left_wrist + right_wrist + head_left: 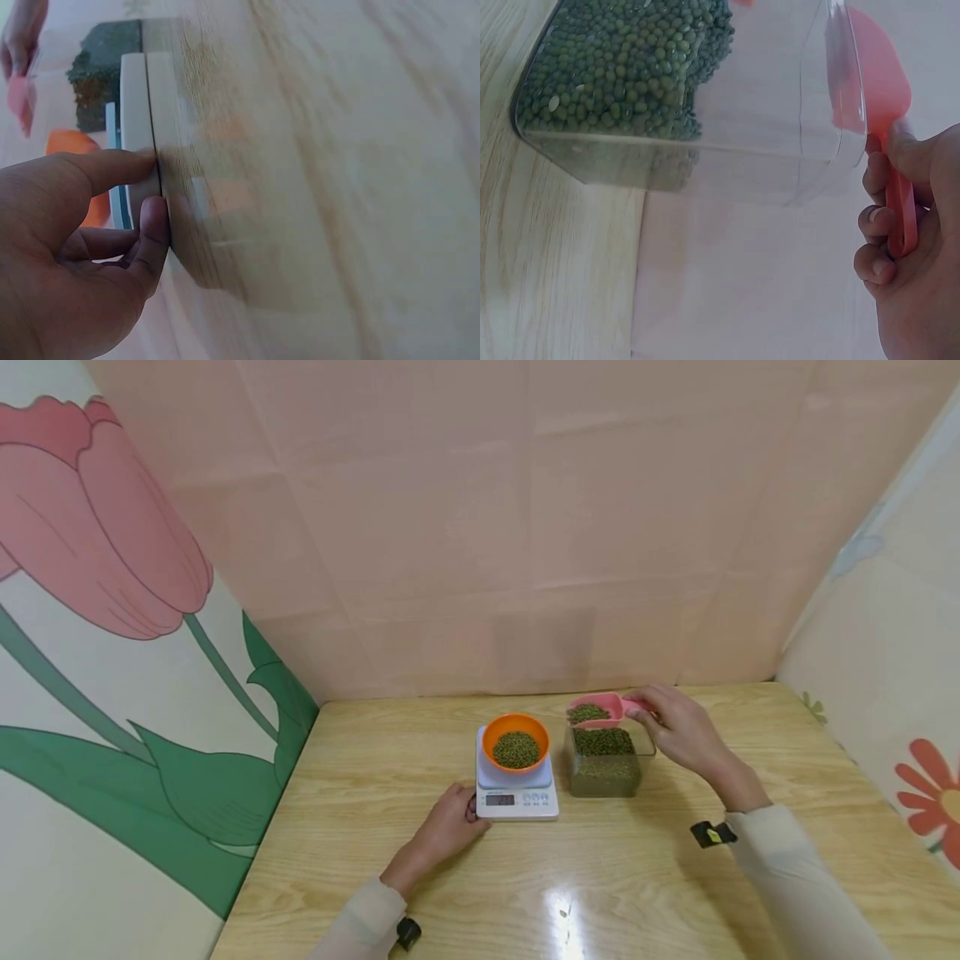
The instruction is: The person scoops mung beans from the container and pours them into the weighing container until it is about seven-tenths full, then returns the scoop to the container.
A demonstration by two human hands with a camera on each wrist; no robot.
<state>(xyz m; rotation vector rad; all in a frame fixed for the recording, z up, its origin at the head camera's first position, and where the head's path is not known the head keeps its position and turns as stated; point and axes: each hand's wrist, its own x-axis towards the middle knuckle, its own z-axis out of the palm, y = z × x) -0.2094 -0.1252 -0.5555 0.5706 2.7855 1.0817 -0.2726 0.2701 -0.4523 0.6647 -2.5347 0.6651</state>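
My right hand [678,727] grips the handle of a pink scoop [877,67], which carries green mung beans [588,713]. The scoop is held at the top of a clear plastic container [606,783] partly filled with more mung beans [622,67]. To its left stands a white kitchen scale [517,803], with an orange bowl [517,722] of mung beans on its platform. At the scale's front left corner is my left hand [450,821], thumb along the front edge and bent fingers against the side. The digits on its display are too small to read.
Scale and container stand side by side on a wooden table [375,760]. A pink-covered wall [435,568] rises behind the table's back edge. Side walls carry a painted tulip [112,527] on the left and a red flower [930,777] on the right.
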